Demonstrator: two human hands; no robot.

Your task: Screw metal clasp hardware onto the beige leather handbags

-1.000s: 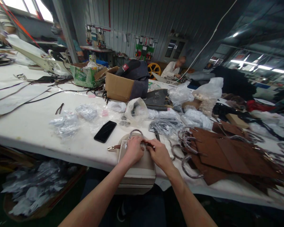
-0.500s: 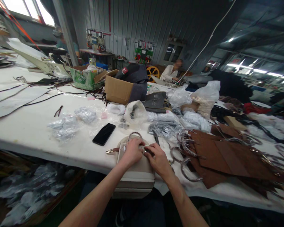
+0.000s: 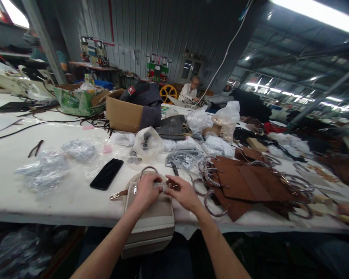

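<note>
A cream handbag (image 3: 151, 221) rests at the table's front edge and overhangs it toward my lap. A round brown handle (image 3: 149, 169) stands at its far side. From its left sticks out a brown strap with a gold-coloured metal hook (image 3: 119, 194). My left hand (image 3: 147, 190) lies over the top of the bag, fingers curled and pinching at a small metal fitting (image 3: 162, 186). Beside it my right hand (image 3: 182, 192) pinches a short brown strap piece (image 3: 176, 186) close to that fitting. My fingers partly hide both small parts.
A black phone (image 3: 107, 174) lies left of the bag, with crumpled plastic bags (image 3: 45, 170) beyond. Brown leather panels with wrapped handles (image 3: 250, 186) are piled on the right. Behind stand a cardboard box (image 3: 123, 114) and a green box (image 3: 75, 100). A person (image 3: 189, 91) sits farther back.
The view has swung to the right, so things on the table appear farther left. Both hands stay at the bag's top, the right hand's fingers slightly shifted. A co-worker's hand shows at far right.
</note>
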